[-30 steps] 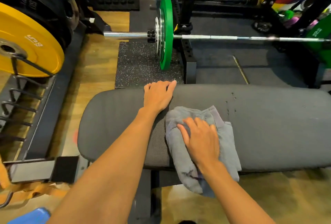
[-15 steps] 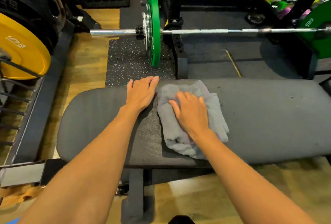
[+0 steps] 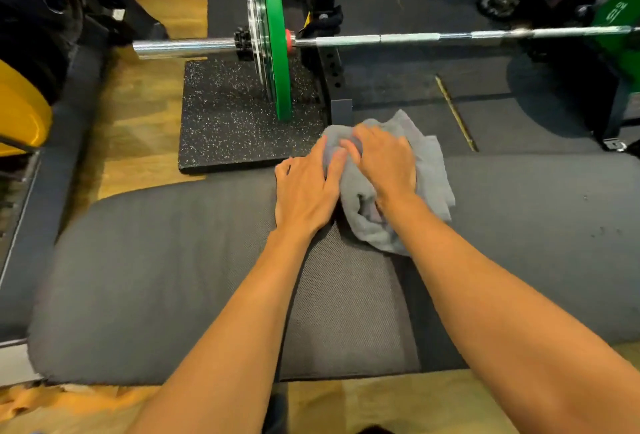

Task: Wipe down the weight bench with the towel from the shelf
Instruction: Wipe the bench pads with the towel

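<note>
Nearest the camera, two bare forearms reach out over the weight bench (image 3: 145, 277), a long dark grey pad lying crosswise on a wood floor (image 3: 145, 128). At the pad's far edge the right hand (image 3: 384, 163) presses palm-down on the bunched grey towel (image 3: 433, 173), fingers spread over the cloth rather than clenched round it. The left hand (image 3: 306, 191) lies flat and loose on the pad just beside it, its fingertips touching the towel's near fold; it grasps nothing. The wiping looks to be under way, judging from the towel's place mid-pad: both ends of the bench, left and right, appear unwiped, though the pad shows no clear mark either way. Beyond the bench lie a speckled rubber mat (image 3: 225, 121), a barbell (image 3: 398, 39) carrying a green plate (image 3: 275, 52), and a black rack (image 3: 329, 62).
</note>
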`<state>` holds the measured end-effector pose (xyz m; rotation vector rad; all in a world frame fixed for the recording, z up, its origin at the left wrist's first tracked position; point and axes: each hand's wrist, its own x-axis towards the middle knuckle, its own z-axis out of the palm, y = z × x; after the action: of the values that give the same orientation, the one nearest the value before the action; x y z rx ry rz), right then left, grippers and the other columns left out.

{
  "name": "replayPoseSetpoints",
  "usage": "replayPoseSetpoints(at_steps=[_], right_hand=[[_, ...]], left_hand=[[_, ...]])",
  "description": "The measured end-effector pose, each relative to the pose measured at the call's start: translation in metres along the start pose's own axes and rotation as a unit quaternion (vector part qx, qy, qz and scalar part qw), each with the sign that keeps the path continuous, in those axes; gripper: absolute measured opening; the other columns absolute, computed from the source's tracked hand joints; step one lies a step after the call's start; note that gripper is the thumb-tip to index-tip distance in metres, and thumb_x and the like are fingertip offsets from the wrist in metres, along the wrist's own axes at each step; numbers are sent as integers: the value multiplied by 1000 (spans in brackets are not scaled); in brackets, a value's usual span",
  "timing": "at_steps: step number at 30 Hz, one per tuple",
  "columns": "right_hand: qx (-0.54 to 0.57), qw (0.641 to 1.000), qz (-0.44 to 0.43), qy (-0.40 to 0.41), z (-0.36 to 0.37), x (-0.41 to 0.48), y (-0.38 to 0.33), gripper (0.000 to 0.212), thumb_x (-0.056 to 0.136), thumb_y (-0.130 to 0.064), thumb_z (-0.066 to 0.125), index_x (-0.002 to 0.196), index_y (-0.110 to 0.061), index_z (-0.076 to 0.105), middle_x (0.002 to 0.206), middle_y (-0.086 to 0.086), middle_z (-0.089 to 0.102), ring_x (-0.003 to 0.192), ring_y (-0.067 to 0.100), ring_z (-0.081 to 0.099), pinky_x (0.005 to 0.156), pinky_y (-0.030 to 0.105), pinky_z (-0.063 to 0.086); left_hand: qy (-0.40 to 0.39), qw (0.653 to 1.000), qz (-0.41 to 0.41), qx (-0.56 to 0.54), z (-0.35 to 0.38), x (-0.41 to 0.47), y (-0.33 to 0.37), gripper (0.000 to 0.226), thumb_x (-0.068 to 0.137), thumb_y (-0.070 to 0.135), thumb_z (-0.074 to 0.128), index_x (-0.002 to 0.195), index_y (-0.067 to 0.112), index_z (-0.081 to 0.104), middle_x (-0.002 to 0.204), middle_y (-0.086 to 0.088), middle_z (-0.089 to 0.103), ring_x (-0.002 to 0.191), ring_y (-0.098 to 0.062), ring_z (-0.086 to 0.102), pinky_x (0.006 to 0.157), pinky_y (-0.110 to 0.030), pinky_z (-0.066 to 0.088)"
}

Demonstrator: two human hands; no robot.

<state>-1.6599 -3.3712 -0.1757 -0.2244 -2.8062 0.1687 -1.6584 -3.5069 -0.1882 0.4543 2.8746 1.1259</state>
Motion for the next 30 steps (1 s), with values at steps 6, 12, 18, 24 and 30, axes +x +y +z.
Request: replayPoseSetpoints(at_steps=[6,12,18,24,30], right_hand=[[33,999,4,-15,-30,-52,-1,28,95,-40,49,89,-15,59,84,9,67,80,34,61,74,43,38],[62,997,-2,-40,-90,-212,37,24,94,-43,47,89,-23,59,82,-2,62,76,24,57,69,40,40],[44,998,20,29,-61,-152,57,32,93,-44,46,80,-19,61,70,2,62,65,29,59,59,40,43],[10,999,25,-19,-9,4,77,41,96,-46,38,95,-13,62,95,7,69,86,33,64,76,45,43],[69,998,12,-4,-56,-99,91,29,94,-44,45,84,-19,56,81,4,66,78,29,61,75,43,41]], left_hand=[[1,1000,-13,15,-9,-7,8,52,101,47,26,138,17,47,112,-12,69,116,-30,55,106,-41,26],[-25,998,-22,60,-15,-11,28,51,100,49,23,57,29,40,70,1,52,86,-31,57,95,-45,32],[-42,997,-24,-52,15,4,63,56,102,47,27,83,9,64,81,-5,65,91,-32,57,96,-43,34],[21,999,47,-6,35,11,52,48,99,49,26,113,21,64,106,-9,72,97,-32,60,91,-39,33],[2,996,38,86,37,8,58,54,99,53,24,107,22,67,101,-11,72,98,-37,60,93,-45,33]])
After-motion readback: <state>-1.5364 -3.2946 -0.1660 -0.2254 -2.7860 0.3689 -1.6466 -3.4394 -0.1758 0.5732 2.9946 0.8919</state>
